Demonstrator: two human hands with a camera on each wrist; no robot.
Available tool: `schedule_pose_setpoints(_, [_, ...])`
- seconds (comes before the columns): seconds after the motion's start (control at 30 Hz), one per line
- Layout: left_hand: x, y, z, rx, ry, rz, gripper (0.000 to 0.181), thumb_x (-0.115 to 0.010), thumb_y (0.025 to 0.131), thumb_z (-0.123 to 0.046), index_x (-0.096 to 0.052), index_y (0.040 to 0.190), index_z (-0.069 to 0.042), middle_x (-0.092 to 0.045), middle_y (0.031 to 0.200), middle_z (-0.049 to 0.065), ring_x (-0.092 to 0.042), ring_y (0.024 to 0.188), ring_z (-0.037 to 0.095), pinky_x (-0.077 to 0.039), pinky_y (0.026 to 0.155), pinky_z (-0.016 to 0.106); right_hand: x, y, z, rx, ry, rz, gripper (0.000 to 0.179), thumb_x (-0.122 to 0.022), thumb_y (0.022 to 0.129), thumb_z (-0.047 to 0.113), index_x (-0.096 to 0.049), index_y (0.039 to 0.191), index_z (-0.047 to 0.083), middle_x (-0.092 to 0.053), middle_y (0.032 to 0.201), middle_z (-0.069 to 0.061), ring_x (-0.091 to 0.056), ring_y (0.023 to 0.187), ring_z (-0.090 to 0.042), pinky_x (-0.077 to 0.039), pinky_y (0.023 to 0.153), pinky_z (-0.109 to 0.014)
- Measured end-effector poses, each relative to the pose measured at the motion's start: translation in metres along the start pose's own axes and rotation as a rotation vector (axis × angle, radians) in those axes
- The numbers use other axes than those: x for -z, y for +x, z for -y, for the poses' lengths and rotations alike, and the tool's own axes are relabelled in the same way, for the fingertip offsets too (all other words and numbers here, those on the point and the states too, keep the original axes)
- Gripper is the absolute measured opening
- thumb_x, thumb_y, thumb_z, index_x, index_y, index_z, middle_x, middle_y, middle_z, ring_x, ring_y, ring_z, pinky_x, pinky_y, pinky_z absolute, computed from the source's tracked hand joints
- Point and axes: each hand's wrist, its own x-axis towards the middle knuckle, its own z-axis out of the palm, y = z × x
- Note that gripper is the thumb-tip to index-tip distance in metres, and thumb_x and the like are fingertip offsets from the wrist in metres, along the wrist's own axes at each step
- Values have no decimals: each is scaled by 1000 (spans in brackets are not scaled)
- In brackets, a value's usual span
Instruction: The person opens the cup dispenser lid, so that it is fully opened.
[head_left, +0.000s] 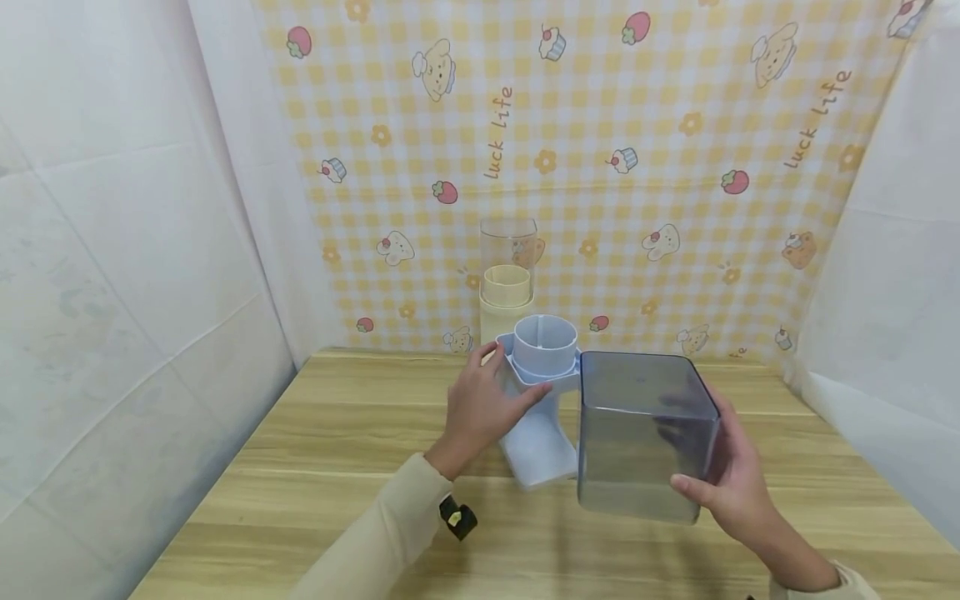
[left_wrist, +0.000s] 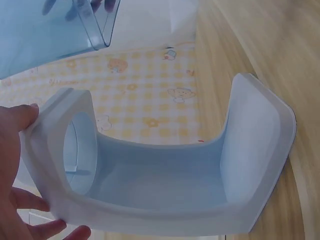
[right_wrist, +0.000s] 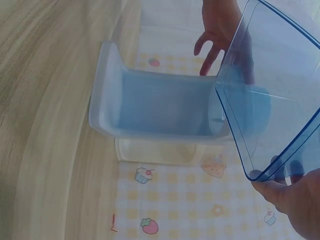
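A pale blue dispenser stand (head_left: pixel 542 446) with a round collar on top and a flat foot stands upright on the table. My left hand (head_left: pixel 483 404) grips its upper part, thumb at the front and fingers along the left side, as the left wrist view of the stand (left_wrist: pixel 160 175) also shows. To its right, my right hand (head_left: pixel 738 479) holds a clear bluish-grey square container (head_left: pixel 641 450) by its right side, thumb in front. The container is tilted and raised above the table, close beside the collar. In the right wrist view, the fingers show through the container's clear wall (right_wrist: pixel 280 75).
Behind the blue stand is a cream dispenser (head_left: pixel 506 287) with a clear upper container. The wooden table (head_left: pixel 315 467) ends at a yellow checked cloth (head_left: pixel 570 125) at the back. White cloths (head_left: pixel 135 250) hang on both sides.
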Motion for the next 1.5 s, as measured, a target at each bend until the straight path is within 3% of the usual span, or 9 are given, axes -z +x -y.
schedule_pose_setpoints(0.43, [-10,25,3,-18,-68,113,81,-68,83,-62,-53,143,-8,-48,149,9,-50,132,34,-48,94,58,1,-2,-4,3,10,5,98,-70,63,-28,-25,149,-12,-54,137,-15,-61,118,-22,-49,98,-28])
schedule_pose_setpoints(0.77, [-18,43,5,-2,-129,207,80,-70,85,-56,-48,147,-10,-43,152,9,-45,136,31,-45,102,51,0,-8,-3,-140,-103,-30,100,-67,63,-28,-25,151,-7,-53,136,-1,-58,119,-14,-48,97,-24])
schedule_pose_setpoints(0.97, [-25,53,6,0,-137,246,79,-68,88,-54,-44,148,-9,-43,152,9,-42,138,30,-39,108,48,-1,-11,-5,-161,-114,-19,101,-66,64,-28,-23,153,-4,-53,137,0,-58,119,-13,-48,96,-24])
schedule_pose_setpoints(1.17, [-28,63,5,41,-150,284,78,-67,89,-53,-42,150,-9,-41,153,8,-39,141,28,-35,112,46,-3,-14,-9,-191,-131,-41,101,-67,65,-26,-20,152,-7,-51,137,-1,-57,120,-13,-50,94,-24])
schedule_pose_setpoints(1.5, [-32,75,-2,70,-191,323,78,-66,90,-51,-40,151,-9,-41,154,6,-37,142,25,-32,113,46,-5,-14,-13,-146,-92,-14,98,-70,69,-22,-22,153,-4,-54,136,-2,-58,119,-14,-48,96,-24])
